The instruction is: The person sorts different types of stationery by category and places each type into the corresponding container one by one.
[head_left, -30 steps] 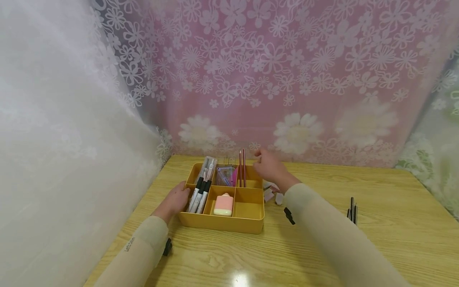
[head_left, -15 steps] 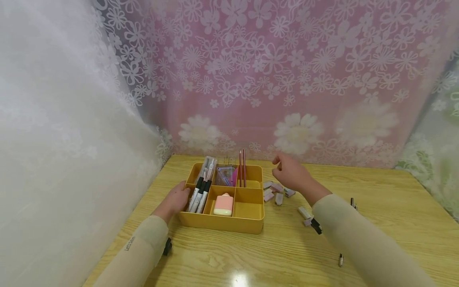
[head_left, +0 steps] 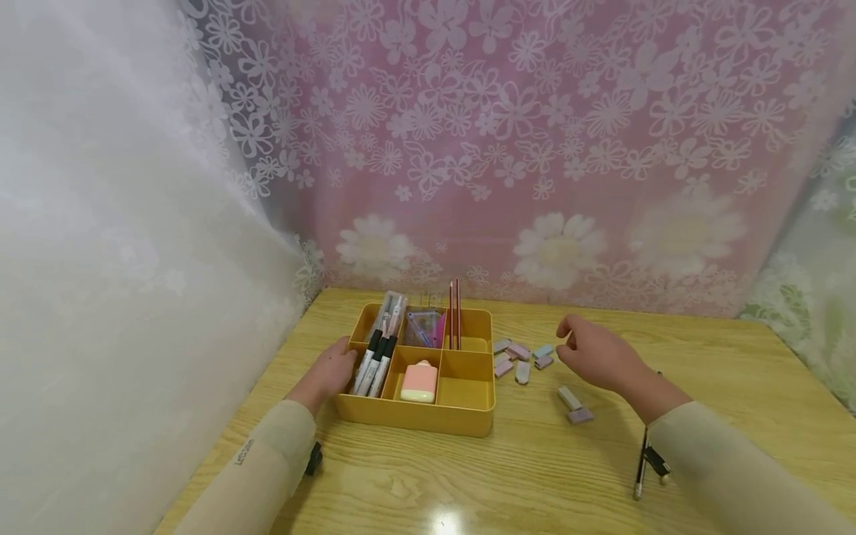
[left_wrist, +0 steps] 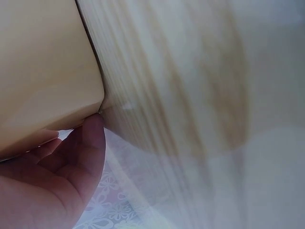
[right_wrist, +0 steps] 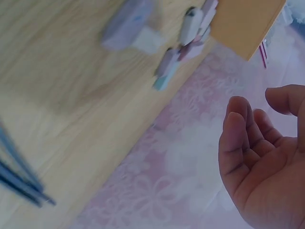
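My left hand (head_left: 328, 369) grips the left wall of a yellow divided storage box (head_left: 414, 416). The left wrist view shows fingertips (left_wrist: 94, 129) against the box's lower corner. Black-capped markers (head_left: 377, 364) lean in its left compartments, beside a pack of pens (head_left: 391, 312). Two red pencils (head_left: 455, 316) stand upright at the back right, next to clear drawing rulers (head_left: 421, 329). A pink and cream bottle-shaped item (head_left: 419, 381) lies in the front middle compartment. My right hand (head_left: 598, 360) hovers over the table right of the box, empty, fingers loosely bent.
Several small erasers (head_left: 522, 371) lie scattered just right of the box. Two more erasers (head_left: 570, 398) lie nearer my right hand. Dark pencils (head_left: 640, 468) lie on the wooden table (head_left: 401, 483) under my right forearm. A flowered pink curtain (head_left: 468, 186) hangs behind the table.
My right hand has moved away from the box's back right corner, rightward and toward me, uncovering the erasers. My left hand and the box stay in place.
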Available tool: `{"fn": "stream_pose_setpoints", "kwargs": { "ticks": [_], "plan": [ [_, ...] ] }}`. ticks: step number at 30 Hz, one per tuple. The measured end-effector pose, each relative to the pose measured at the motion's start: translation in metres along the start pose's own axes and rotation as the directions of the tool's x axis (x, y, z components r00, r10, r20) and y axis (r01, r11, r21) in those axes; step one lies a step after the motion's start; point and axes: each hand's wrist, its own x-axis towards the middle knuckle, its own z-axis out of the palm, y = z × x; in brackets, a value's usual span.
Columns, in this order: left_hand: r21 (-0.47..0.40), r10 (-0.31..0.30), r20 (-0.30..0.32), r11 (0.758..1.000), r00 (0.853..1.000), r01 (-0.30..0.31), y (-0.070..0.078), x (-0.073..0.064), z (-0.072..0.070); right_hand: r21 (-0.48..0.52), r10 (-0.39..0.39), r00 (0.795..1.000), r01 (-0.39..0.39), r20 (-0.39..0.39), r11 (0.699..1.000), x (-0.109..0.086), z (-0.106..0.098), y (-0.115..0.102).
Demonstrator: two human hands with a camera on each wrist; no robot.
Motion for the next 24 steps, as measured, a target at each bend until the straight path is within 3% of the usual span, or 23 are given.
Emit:
{"fn": "stream_pose_setpoints", "kwargs": {
  "ticks": [15,24],
  "plan": [
    [-0.005,0.047,-0.001,0.999,0.999,-0.047,-0.002,0.002,0.0,-0.032,0.084,0.995,-0.082,0.058,0.996,-0.049,-0.022,0.076],
    [0.01,0.047,-0.003,0.999,0.999,-0.047,-0.002,0.002,-0.001,-0.038,0.135,0.986,-0.132,0.097,0.991,-0.062,-0.016,0.122]
  ]
}}
